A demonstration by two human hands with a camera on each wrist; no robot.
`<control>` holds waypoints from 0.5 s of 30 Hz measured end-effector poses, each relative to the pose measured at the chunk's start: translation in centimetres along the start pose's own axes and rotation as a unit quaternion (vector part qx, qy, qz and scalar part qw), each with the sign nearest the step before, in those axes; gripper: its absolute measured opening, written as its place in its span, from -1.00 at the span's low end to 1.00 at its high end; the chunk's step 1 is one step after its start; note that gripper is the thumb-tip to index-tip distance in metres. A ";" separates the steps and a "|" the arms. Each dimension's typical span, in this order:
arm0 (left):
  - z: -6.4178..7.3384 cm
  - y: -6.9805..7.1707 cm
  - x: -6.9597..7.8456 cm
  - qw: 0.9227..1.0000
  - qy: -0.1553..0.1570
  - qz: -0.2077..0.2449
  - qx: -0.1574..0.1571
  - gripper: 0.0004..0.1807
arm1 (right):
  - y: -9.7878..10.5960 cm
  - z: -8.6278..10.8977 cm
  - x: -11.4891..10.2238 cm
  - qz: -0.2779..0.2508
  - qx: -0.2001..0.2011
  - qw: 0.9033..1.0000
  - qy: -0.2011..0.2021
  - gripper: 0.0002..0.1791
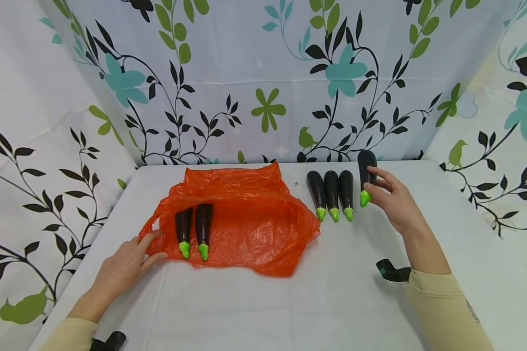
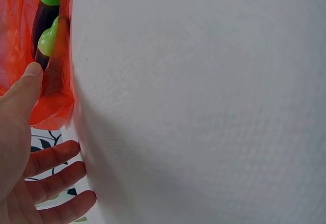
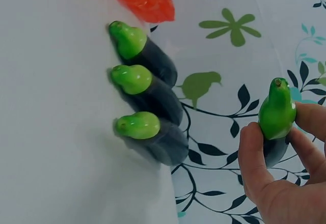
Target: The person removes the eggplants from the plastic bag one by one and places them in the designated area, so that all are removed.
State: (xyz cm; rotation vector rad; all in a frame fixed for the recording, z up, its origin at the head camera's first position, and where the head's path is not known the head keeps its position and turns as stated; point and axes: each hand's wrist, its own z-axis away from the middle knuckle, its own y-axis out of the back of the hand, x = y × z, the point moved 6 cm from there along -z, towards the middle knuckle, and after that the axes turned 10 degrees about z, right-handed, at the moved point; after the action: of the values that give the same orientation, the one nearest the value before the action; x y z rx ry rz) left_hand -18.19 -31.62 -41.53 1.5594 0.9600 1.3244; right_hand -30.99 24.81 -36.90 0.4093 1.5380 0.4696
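Observation:
My right hand (image 1: 393, 197) pinches a dark eggplant (image 1: 367, 165) by its green-stemmed end, thumb on one side and fingers on the other. Three more eggplants (image 1: 331, 195) lie side by side to its left; the right wrist view shows their green ends (image 3: 136, 126) too. An orange plastic bag (image 1: 250, 229) is spread flat, its mouth toward me. Two eggplants (image 1: 203, 231) rest at the bag's left part. At the bag's left edge is my left hand (image 1: 129, 261), fingers spread and loose. In the left wrist view its thumb (image 2: 28, 84) touches the bag beside these eggplants.
A white cloth covers the table (image 1: 246, 312). Behind and at both sides hang curtains (image 1: 228, 63) printed with leaves, flowers and birds. Black camera mounts (image 1: 393, 270) are worn at both wrists.

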 end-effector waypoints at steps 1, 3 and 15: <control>0.0 0.0 0.0 1.000 0.001 0.000 0.000 -0.32 | 0.0 -0.1 0.2 -0.002 0.001 1.000 -0.003 -0.27; 0.0 0.0 0.0 1.000 0.002 0.001 0.000 -0.32 | -0.1 -0.3 0.7 -0.003 0.002 1.000 -0.009 -0.27; 0.0 -0.1 -0.1 1.000 0.002 0.004 0.001 -0.32 | -0.6 -1.0 2.8 -0.010 -0.012 1.000 -0.021 -0.26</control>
State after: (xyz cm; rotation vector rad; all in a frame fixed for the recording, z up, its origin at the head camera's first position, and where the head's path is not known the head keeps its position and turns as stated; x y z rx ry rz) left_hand -18.23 -31.71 -41.63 1.5647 0.9591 1.3330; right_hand -32.06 25.69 -39.58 0.3830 1.4923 0.4608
